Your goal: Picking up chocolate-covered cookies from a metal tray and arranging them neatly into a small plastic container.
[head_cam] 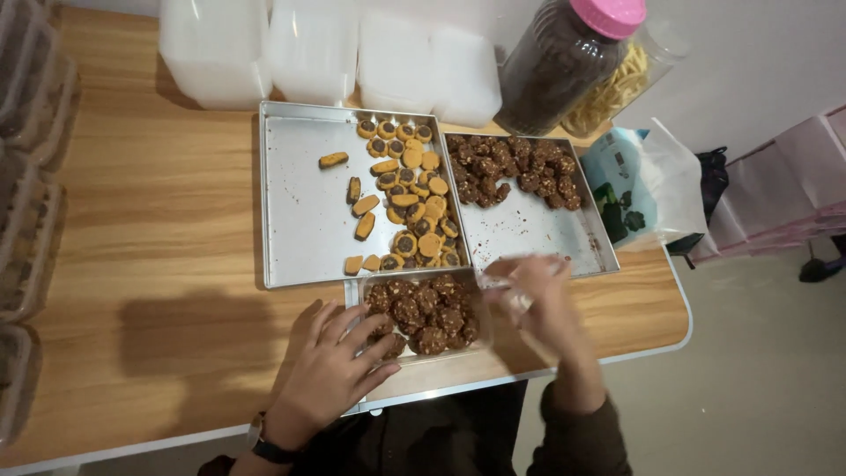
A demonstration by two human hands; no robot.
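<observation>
Wooden tabletop (159,220): white lidded tubs (326,53) line the far edge; a pink-capped dark jar (564,62) leans at right. Two steel trays (300,211) hold cookies. Your left hand (330,370), fingers spread, steadies the clear cookie box (423,313) at the near edge. Your right hand (538,304) is blurred, grip closed around a clear lid (520,269).
</observation>
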